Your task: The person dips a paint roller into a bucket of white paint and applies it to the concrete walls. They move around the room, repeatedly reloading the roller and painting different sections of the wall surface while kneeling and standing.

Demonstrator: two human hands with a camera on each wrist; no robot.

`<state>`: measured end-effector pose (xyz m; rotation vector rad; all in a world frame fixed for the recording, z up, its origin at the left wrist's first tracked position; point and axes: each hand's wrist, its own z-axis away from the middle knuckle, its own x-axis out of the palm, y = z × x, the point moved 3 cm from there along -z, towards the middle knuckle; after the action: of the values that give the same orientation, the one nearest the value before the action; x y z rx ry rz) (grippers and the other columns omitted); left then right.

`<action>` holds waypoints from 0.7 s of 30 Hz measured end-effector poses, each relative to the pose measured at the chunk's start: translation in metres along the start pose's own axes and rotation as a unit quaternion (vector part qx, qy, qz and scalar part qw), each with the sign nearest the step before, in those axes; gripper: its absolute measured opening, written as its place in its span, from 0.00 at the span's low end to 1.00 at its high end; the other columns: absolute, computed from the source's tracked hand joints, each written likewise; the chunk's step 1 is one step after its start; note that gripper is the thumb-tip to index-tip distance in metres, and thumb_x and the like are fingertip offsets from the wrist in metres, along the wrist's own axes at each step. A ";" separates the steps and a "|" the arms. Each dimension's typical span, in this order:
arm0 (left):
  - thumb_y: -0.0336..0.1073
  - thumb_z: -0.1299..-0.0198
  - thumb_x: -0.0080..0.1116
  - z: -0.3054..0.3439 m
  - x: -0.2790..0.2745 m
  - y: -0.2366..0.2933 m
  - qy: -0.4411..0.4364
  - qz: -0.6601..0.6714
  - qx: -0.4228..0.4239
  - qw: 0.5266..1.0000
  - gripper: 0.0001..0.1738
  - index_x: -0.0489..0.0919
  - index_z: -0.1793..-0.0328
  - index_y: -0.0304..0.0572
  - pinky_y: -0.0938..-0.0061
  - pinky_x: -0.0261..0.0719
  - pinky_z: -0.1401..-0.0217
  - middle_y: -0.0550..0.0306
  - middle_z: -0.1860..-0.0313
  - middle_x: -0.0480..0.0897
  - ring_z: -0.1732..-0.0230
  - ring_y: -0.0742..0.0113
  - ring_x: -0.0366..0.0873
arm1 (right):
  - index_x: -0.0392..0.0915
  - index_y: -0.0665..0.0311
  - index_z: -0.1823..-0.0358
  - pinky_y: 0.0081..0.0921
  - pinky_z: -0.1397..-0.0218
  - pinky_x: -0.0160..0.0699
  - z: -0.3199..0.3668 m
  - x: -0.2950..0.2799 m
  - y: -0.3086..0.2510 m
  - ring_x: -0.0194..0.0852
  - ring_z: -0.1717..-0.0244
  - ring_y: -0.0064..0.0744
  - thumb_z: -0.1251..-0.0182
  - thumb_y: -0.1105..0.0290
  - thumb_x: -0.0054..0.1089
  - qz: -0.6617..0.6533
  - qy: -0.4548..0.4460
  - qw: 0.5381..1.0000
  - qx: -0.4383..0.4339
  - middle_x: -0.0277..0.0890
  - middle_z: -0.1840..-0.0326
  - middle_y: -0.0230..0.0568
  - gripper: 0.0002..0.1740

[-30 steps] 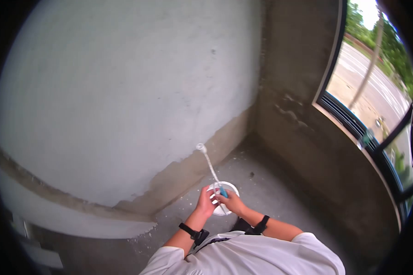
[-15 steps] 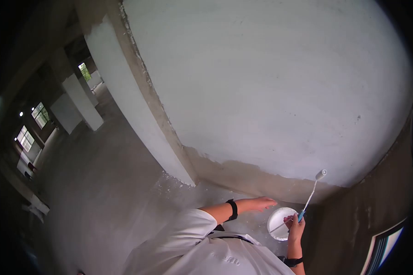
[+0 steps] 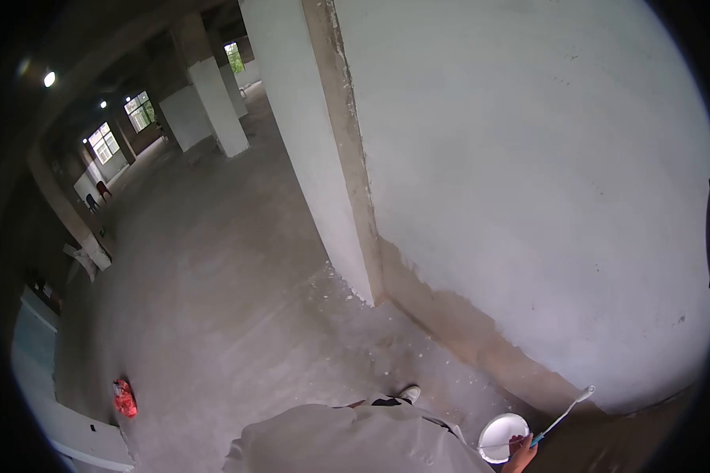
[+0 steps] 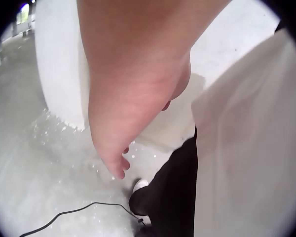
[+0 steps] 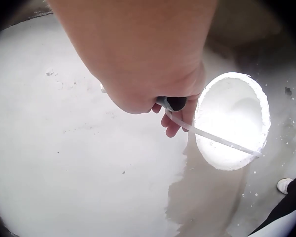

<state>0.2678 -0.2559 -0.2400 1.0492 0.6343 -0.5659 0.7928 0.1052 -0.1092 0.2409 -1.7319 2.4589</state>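
My right hand grips the blue handle of a paint roller. Its white roller head points up and right, toward the painted wall. Right beside the hand is a round white bucket with a rough, paint-caked rim. From the grip, a thin whitish strip runs across the bucket's mouth to its far rim. In the left wrist view my left hand hangs down with loose fingers and nothing in them. It is out of sight in the head view.
A pale painted wall with a bare brown lower band rises ahead. A pillar edge juts out at its left. A red bag lies on the floor, and a black cable trails near a shoe.
The head view has swung left to the long room. My left hand has come away from the roller and dropped to my side. The right hand keeps hold of the roller beside the bucket.
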 end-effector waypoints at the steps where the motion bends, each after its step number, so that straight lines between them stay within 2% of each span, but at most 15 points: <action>1: 0.38 0.48 0.66 -0.010 -0.003 0.002 -0.005 0.011 -0.001 1.000 0.23 0.81 0.46 0.40 0.58 0.78 0.49 0.42 0.50 0.84 0.51 0.44 0.82 | 0.75 0.76 0.54 0.36 0.65 0.84 -0.006 -0.001 -0.002 0.78 0.68 0.39 0.27 0.63 0.63 0.019 0.017 1.000 -0.003 0.79 0.66 0.48 0.19; 3: 0.38 0.48 0.66 -0.028 -0.018 0.008 -0.018 0.030 -0.010 0.999 0.23 0.81 0.46 0.40 0.58 0.78 0.49 0.42 0.50 0.84 0.51 0.43 0.82 | 0.75 0.77 0.55 0.33 0.67 0.83 -0.017 0.002 -0.001 0.77 0.69 0.37 0.27 0.63 0.63 0.044 0.034 0.998 -0.001 0.79 0.66 0.47 0.19; 4: 0.38 0.48 0.66 0.029 -0.039 -0.025 -0.029 0.039 -0.014 0.999 0.23 0.81 0.46 0.40 0.58 0.78 0.49 0.42 0.50 0.84 0.51 0.43 0.82 | 0.75 0.77 0.56 0.33 0.67 0.81 -0.017 0.000 -0.002 0.77 0.69 0.36 0.27 0.62 0.63 0.045 0.047 0.998 0.002 0.79 0.66 0.46 0.19; 5: 0.38 0.48 0.66 0.041 -0.052 -0.030 -0.042 0.046 -0.014 0.998 0.23 0.81 0.46 0.40 0.58 0.78 0.49 0.41 0.50 0.84 0.51 0.43 0.82 | 0.75 0.76 0.56 0.32 0.67 0.80 -0.017 -0.002 -0.004 0.76 0.69 0.35 0.27 0.61 0.64 0.044 0.064 0.997 0.003 0.79 0.66 0.46 0.20; 7: 0.38 0.48 0.66 0.001 -0.035 0.001 -0.075 0.052 -0.005 0.996 0.23 0.81 0.46 0.40 0.58 0.78 0.49 0.41 0.49 0.84 0.51 0.42 0.82 | 0.75 0.76 0.57 0.32 0.66 0.80 -0.020 -0.010 -0.004 0.76 0.69 0.34 0.28 0.61 0.64 0.069 0.104 0.992 0.004 0.79 0.66 0.45 0.20; 8: 0.38 0.48 0.66 0.001 -0.048 -0.004 -0.093 0.052 0.003 0.994 0.23 0.81 0.46 0.40 0.58 0.78 0.49 0.41 0.49 0.84 0.51 0.42 0.82 | 0.76 0.75 0.57 0.32 0.66 0.79 -0.022 -0.017 -0.003 0.76 0.69 0.33 0.28 0.61 0.64 0.090 0.133 0.987 0.005 0.79 0.66 0.44 0.20; 10: 0.38 0.48 0.66 -0.056 -0.042 0.033 -0.126 0.058 0.018 0.990 0.23 0.81 0.46 0.40 0.58 0.78 0.50 0.41 0.49 0.84 0.50 0.42 0.82 | 0.77 0.76 0.52 0.32 0.64 0.79 -0.023 -0.026 -0.004 0.76 0.67 0.32 0.28 0.60 0.65 0.107 0.152 0.983 0.012 0.80 0.64 0.44 0.21; 12: 0.38 0.48 0.66 -0.072 -0.092 0.031 -0.154 0.063 0.026 0.986 0.23 0.81 0.45 0.40 0.58 0.78 0.50 0.41 0.48 0.84 0.50 0.42 0.82 | 0.70 0.76 0.32 0.30 0.64 0.80 -0.019 -0.023 -0.006 0.78 0.65 0.33 0.29 0.60 0.66 0.095 0.222 0.970 0.011 0.81 0.57 0.47 0.32; 13: 0.38 0.48 0.66 -0.080 -0.094 0.031 -0.172 0.062 0.032 0.983 0.23 0.81 0.45 0.40 0.58 0.78 0.50 0.40 0.48 0.84 0.50 0.41 0.82 | 0.70 0.76 0.32 0.30 0.64 0.80 -0.032 -0.046 0.013 0.78 0.65 0.33 0.29 0.60 0.66 0.093 0.238 0.967 0.011 0.81 0.57 0.47 0.32; 14: 0.38 0.48 0.66 -0.077 -0.092 0.031 -0.190 0.062 0.038 0.979 0.23 0.81 0.45 0.40 0.58 0.78 0.50 0.40 0.48 0.84 0.50 0.41 0.82 | 0.69 0.70 0.48 0.29 0.71 0.80 -0.053 -0.070 0.033 0.76 0.73 0.31 0.26 0.61 0.61 0.072 0.204 0.976 0.014 0.77 0.67 0.43 0.20; 15: 0.38 0.48 0.66 -0.097 -0.096 0.046 -0.211 0.065 0.047 0.974 0.23 0.81 0.45 0.40 0.58 0.78 0.50 0.40 0.48 0.83 0.50 0.41 0.82 | 0.68 0.65 0.63 0.27 0.78 0.80 -0.065 -0.095 0.051 0.75 0.81 0.29 0.23 0.62 0.55 0.055 0.171 0.984 0.014 0.73 0.77 0.39 0.14; 16: 0.38 0.48 0.66 -0.108 -0.095 0.052 -0.230 0.066 0.059 0.969 0.23 0.81 0.45 0.40 0.58 0.78 0.50 0.40 0.48 0.83 0.50 0.41 0.82 | 0.67 0.64 0.68 0.27 0.82 0.76 -0.066 -0.091 0.049 0.72 0.84 0.28 0.23 0.63 0.54 -0.016 0.226 0.974 -0.022 0.70 0.82 0.38 0.15; 18: 0.38 0.48 0.66 -0.129 -0.100 0.066 -0.273 0.066 0.081 0.956 0.23 0.81 0.45 0.40 0.58 0.78 0.50 0.40 0.47 0.83 0.50 0.41 0.82 | 0.67 0.64 0.70 0.26 0.82 0.76 -0.040 -0.057 0.007 0.72 0.85 0.28 0.23 0.64 0.53 -0.012 0.270 0.962 -0.027 0.70 0.82 0.37 0.16; 20: 0.37 0.48 0.66 -0.133 -0.087 0.094 -0.319 0.070 0.093 0.940 0.23 0.81 0.45 0.40 0.58 0.78 0.50 0.40 0.47 0.83 0.50 0.40 0.82 | 0.67 0.64 0.69 0.27 0.82 0.77 -0.032 -0.068 -0.002 0.72 0.85 0.29 0.24 0.64 0.54 0.031 0.249 0.968 -0.019 0.69 0.83 0.36 0.15; 21: 0.31 0.38 0.57 -0.139 -0.098 0.114 -0.331 0.088 0.138 0.929 0.21 0.79 0.38 0.41 0.67 0.73 0.39 0.48 0.45 0.83 0.45 0.62 0.78 | 0.67 0.64 0.67 0.28 0.82 0.78 -0.027 -0.070 -0.006 0.74 0.85 0.31 0.24 0.64 0.54 0.028 0.244 0.969 -0.020 0.69 0.83 0.36 0.14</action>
<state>0.2511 -0.0729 -0.1510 1.0780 -0.1400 -0.8128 0.8610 0.1322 -0.1266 -0.3921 -1.5804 2.2556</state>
